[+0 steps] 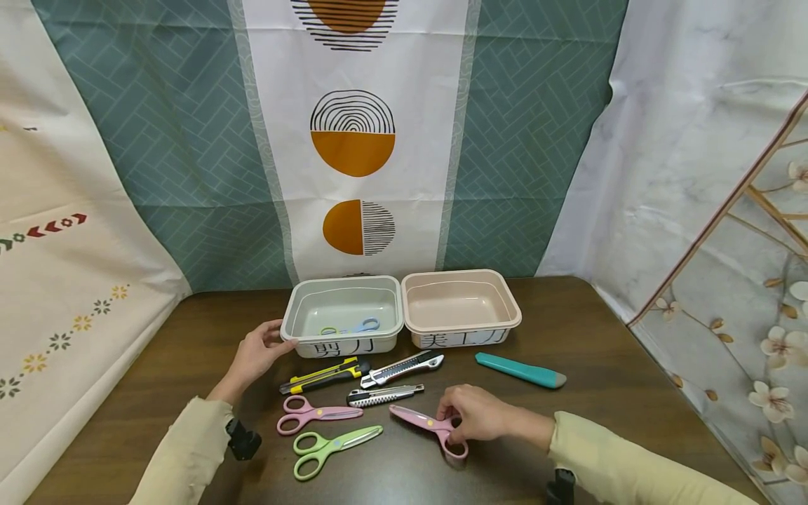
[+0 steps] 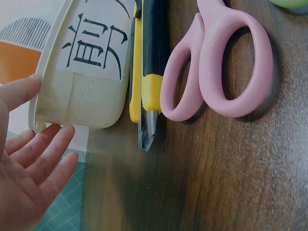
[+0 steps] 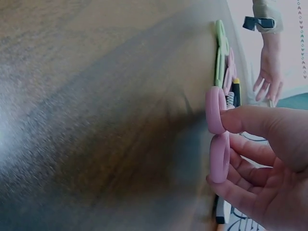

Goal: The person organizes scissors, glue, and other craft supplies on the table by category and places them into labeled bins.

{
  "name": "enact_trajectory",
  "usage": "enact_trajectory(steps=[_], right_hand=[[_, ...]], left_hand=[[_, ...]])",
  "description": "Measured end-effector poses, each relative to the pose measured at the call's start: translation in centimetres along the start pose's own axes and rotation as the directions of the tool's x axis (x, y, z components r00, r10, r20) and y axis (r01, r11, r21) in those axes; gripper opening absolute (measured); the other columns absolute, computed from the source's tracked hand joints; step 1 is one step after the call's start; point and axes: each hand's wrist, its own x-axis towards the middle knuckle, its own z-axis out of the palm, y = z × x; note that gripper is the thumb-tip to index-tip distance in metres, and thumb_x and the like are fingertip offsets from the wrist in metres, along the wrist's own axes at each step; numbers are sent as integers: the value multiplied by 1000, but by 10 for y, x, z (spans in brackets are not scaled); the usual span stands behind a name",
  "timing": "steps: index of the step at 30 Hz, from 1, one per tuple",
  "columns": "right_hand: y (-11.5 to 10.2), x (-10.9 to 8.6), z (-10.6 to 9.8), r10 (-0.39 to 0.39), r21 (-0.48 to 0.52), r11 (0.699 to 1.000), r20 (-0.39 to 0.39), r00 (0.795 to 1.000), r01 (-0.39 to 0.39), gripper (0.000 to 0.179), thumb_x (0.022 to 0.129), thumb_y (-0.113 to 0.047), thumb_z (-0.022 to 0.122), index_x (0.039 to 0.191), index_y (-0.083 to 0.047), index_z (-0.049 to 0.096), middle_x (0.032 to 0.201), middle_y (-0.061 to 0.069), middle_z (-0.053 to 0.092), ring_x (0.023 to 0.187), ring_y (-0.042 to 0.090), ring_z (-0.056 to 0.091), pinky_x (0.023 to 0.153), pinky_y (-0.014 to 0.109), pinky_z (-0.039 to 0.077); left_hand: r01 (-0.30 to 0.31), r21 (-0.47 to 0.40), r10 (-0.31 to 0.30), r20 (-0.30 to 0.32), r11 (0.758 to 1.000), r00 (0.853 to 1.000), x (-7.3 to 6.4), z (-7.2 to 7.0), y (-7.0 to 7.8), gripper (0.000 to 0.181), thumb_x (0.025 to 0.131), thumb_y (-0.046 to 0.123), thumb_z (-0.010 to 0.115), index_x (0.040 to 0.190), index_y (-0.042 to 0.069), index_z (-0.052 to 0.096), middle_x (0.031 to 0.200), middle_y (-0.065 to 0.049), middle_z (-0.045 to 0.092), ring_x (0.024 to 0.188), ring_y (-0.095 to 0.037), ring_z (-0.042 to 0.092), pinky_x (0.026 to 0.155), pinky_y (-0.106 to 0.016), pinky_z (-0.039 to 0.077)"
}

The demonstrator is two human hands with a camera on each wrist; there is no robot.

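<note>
The dark wooden table (image 1: 593, 337) is backed by teal-and-white cloth (image 1: 530, 140). Near its back edge, the grey-green bin (image 1: 386, 342) is gripped between left hand (image 1: 254, 356) thumb and fingers; farther forward, pink scissors (image 1: 413, 417) are pinched by the right hand (image 1: 475, 412).

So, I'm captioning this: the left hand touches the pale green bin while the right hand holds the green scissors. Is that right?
Not quite: the right hand holds pink scissors, as the head view shows. The left hand does touch the pale green bin.
</note>
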Motion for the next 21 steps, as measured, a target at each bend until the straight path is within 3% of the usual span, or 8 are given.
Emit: enact_trajectory(steps=[21], right_hand=[[-5, 17, -31, -11, -45, 999, -33, 999, 10, 22, 68, -17, 77, 86, -11, 67, 80, -9, 56, 72, 5, 48, 63, 18, 40]], left_hand=[[-2, 5, 2, 3, 1000, 1000, 0, 0, 0, 60, 84, 23, 65, 128, -8, 40, 114, -29, 56, 92, -34, 60, 77, -43, 49]])
